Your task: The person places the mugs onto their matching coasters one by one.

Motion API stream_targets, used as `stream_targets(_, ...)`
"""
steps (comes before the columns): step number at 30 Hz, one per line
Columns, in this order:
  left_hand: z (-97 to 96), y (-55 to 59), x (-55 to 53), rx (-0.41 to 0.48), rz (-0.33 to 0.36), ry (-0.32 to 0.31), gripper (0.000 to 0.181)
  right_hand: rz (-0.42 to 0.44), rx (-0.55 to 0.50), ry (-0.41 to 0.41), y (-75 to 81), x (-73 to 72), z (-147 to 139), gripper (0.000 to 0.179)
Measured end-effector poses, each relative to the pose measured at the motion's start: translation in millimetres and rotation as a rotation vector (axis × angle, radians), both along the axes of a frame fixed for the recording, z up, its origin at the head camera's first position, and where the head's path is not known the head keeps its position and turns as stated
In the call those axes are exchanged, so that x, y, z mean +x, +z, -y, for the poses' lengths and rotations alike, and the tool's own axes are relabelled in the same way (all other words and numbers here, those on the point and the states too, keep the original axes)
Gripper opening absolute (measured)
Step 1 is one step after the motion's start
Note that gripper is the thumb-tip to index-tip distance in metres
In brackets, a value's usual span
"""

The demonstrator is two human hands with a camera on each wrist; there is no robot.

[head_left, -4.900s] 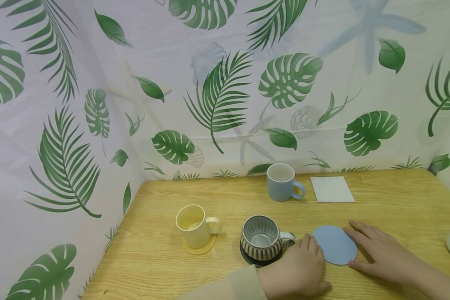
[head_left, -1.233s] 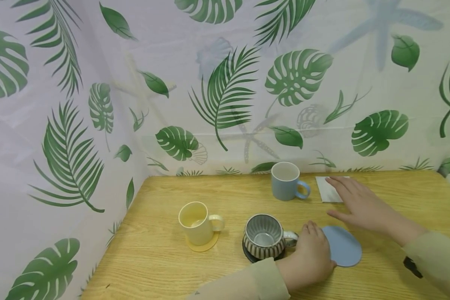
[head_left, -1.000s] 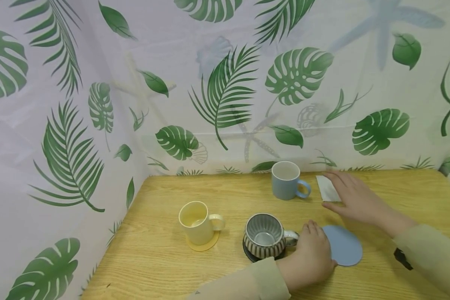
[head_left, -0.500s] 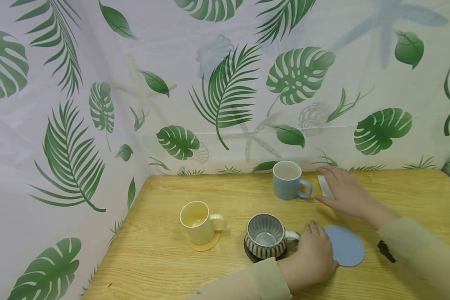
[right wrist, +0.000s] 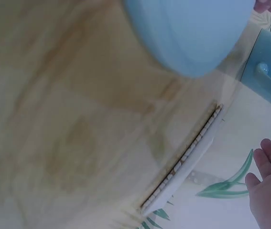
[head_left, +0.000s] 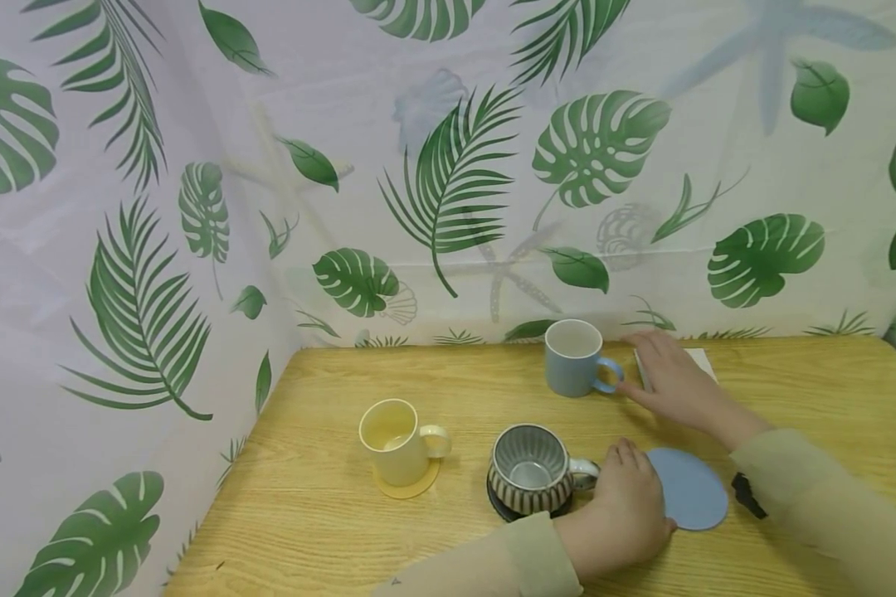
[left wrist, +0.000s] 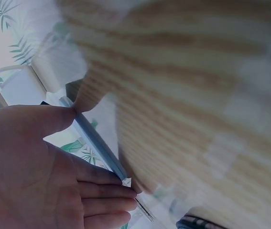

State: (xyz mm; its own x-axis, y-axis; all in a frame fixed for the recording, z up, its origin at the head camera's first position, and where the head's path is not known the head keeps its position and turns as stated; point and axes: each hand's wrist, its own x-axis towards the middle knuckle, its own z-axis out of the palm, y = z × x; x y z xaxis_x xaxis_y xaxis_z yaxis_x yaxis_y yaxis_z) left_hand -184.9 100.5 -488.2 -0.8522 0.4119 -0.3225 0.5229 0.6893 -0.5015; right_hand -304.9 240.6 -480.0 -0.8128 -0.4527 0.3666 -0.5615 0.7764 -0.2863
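1. The blue mug [head_left: 570, 375] stands upright at the upper right of the surface [head_left: 306, 531], handle pointing right.
2. The right hand [head_left: 666, 375], thumb and fingers wide apart, is over the white square tile [head_left: 702, 362], its thumb at the mug's handle; whether they touch, I cannot tell.
3. The left hand [head_left: 627, 506], lower right of the frame, rests its fairly straight fingers and thumb along the edge of the blue coaster [head_left: 694, 493].
4. The step in hand looks like a reach for the mug while the coaster is steadied; gripping it would call for narrowing the right hand round the handle.
5. The mug looks like smooth glazed ceramic; the coaster is a thin, matt disc.
6. Left of centre, a glossy yellow mug [head_left: 399, 456] sits on a round coaster; nearby, a ribbed mug [head_left: 530, 493] sits on a black one.
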Motion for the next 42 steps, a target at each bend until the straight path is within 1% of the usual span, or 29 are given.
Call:
stream_targets(4,0.0,-0.2,0.6,-0.002,-0.012,-0.001,0.083,0.009,-0.024,-0.004,-3.8,-1.7,2,0.064)
stream_targets(12,0.0,-0.7,1.7,-0.008,-0.025,-0.007,0.083,0.085,-0.053,-0.005,-6.1,-1.8,7,0.054)
stream_targets(17,0.2,-0.7,2.2,-0.003,-0.028,-0.007,0.083,0.126,-0.078,0.005,-4.8,-1.6,9,0.049)
stream_targets(22,-0.3,-1.2,2.6,0.008,-0.036,0.004,0.084,0.186,-0.109,0.013,-1.2,-2.7,11,0.045)
stream_targets(27,-1.4,-1.3,1.5,-0.006,-0.023,0.005,0.084,0.244,-0.138,0.011,2.5,-5.9,12,0.045)
stream_targets(31,-1.3,-1.0,0.0,-0.011,-0.011,0.006,0.084,0.290,-0.184,0.018,3.9,-8.0,14,0.042)
stream_targets(36,-0.9,-1.1,-0.5,-0.005,-0.007,0.003,0.084,0.370,-0.265,0.015,4.5,-9.4,18,0.038)
stream_targets(40,-1.4,-2.2,-1.0,-0.002,-0.010,0.002,0.084,0.403,-0.306,0.014,3.7,-12.6,19,0.034)
stream_targets(42,-1.8,-2.3,-1.2,-0.004,-0.011,0.004,0.084,0.422,-0.320,0.005,3.0,-14.1,19,0.035)
